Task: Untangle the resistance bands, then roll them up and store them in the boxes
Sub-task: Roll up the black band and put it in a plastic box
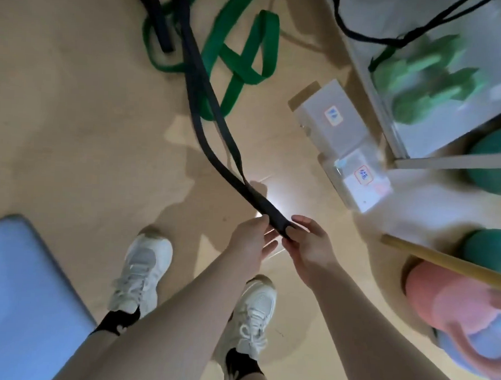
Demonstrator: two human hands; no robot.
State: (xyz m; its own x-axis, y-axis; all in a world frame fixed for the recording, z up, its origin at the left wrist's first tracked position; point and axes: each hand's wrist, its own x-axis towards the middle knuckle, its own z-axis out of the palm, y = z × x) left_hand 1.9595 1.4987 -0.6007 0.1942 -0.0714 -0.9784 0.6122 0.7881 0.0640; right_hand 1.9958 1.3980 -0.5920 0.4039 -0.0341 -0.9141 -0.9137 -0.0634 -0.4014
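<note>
Dark band (216, 147) end pinched at frame centre between left hand (251, 242) and right hand (310, 245), fingers curled round it. Ran up to green band (244, 70) on floor, upper centre. Two clear boxes (331, 118) at right.

Floor (73, 108), tan, smooth. Landmark: two clear lidded boxes (341, 142), labelled, lying end to end. Green band (244, 64) loosely looped left of them; dark band (162, 25) tangled beyond it. Blue mat (14, 293) far left, nearer.
</note>
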